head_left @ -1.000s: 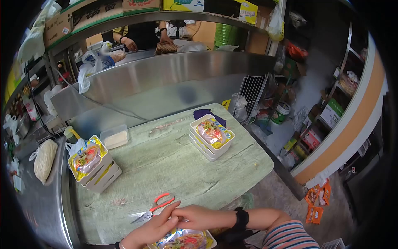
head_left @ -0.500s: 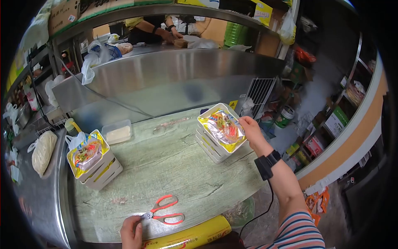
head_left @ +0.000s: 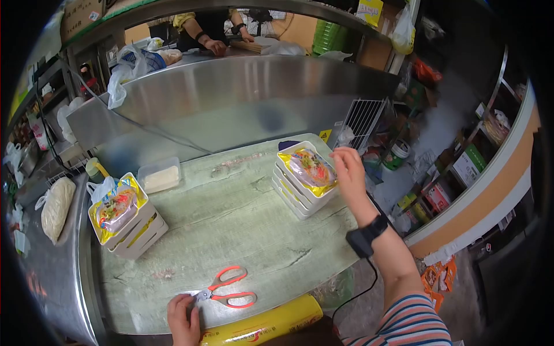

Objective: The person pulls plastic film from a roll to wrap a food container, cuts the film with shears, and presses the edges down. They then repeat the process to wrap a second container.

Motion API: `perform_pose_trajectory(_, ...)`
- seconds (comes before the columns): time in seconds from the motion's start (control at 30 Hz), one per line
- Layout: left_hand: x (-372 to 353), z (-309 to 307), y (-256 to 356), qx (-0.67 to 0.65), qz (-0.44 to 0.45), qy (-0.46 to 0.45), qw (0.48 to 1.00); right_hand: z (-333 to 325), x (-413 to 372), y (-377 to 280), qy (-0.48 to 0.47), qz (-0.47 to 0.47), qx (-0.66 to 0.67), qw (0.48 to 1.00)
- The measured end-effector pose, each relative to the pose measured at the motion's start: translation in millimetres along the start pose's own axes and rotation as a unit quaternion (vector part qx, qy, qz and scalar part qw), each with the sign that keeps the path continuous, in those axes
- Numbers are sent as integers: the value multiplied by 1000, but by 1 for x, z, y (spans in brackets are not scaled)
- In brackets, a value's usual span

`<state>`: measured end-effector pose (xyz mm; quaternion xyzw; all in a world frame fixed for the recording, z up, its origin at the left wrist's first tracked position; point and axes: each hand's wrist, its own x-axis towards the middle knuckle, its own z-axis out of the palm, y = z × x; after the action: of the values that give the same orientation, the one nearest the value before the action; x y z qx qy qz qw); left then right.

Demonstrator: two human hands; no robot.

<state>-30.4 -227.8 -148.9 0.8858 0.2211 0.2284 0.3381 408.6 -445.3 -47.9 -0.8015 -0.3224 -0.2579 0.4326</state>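
Note:
My right hand (head_left: 350,180) is at the right rim of a white slotted plastic basket (head_left: 300,202), its fingers stretched out and holding nothing. A shiny yellow-edged food packet (head_left: 313,171) with a colourful food picture stands in that basket. Low in the view, my left hand (head_left: 183,320) rests at the table's near edge, thumb apart from the bent fingers. Beside its fingertips lie scissors (head_left: 222,292) with red-and-grey handles; the hand partly hides the blade tips. To the left, a second white basket (head_left: 138,237) holds a similar packet (head_left: 117,209).
A clear tub (head_left: 161,176) with pale contents sits at the back of the green table (head_left: 231,230). A yellow film roll (head_left: 262,323) lies along the front edge. A steel panel (head_left: 231,104) stands behind; beyond it another person's hands (head_left: 216,47) are at work.
My right hand has come off the right basket's rim and its fingers have straightened. My left hand stays by the scissors. The whole view has shifted slightly.

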Motion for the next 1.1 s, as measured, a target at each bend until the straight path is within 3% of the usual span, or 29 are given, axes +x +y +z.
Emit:
perform_pose_trajectory(0.03, -1, 2, 0, 44, 14, 9, 999, -5, -11, -29, 3, -41, 64, 997)
perform_pose_trajectory(0.1, 0, 4, 2, 91, 27, 15, 995, -4, -51, -51, -102, -131, 67, 984)
perform_pose_trajectory(0.23, 3, 9, 0, 119, 35, 28, 992, 31, -134, -80, -366, -146, 122, 911)
perform_pose_trajectory(0.33, 2, 11, -4, 114, 14, 28, 993, 59, -168, -111, -419, -206, 175, 867)
perform_pose_trajectory(0.4, 1, 9, -5, 96, 4, 33, 995, 75, -177, -135, -451, -300, 169, 823)
perform_pose_trajectory(0.53, 0, 8, -3, 107, 13, 38, 993, 116, -193, -145, -459, -329, 167, 808)
perform_pose_trajectory(0.6, -3, 6, -2, 122, 0, 47, 991, 125, -183, -147, -511, -308, 125, 793)
perform_pose_trajectory(0.73, -6, -5, 7, 119, 18, 84, 989, 132, -161, -121, -376, -268, 71, 884)
perform_pose_trajectory(0.83, -2, -19, 23, 80, 36, 58, 994, 148, -132, -79, -314, -204, 15, 927)
perform_pose_trajectory(0.9, 16, -49, 63, -58, 72, 36, 995, 151, -118, -63, -306, -194, 14, 932)
perform_pose_trajectory(0.97, 33, -83, 111, -212, 127, 52, 968, 154, -113, -62, -229, -172, -37, 957)
perform_pose_trajectory(1.03, 40, -102, 152, -262, 269, 134, 917, 158, -113, -54, -237, -175, -29, 955)
perform_pose_trajectory(1.07, 31, -92, 169, -439, 266, 176, 840, 161, -113, -54, -249, -165, -38, 954)
perform_pose_trajectory(1.1, 22, -79, 186, -602, 256, 207, 728, 162, -112, -57, -251, -175, -26, 952)
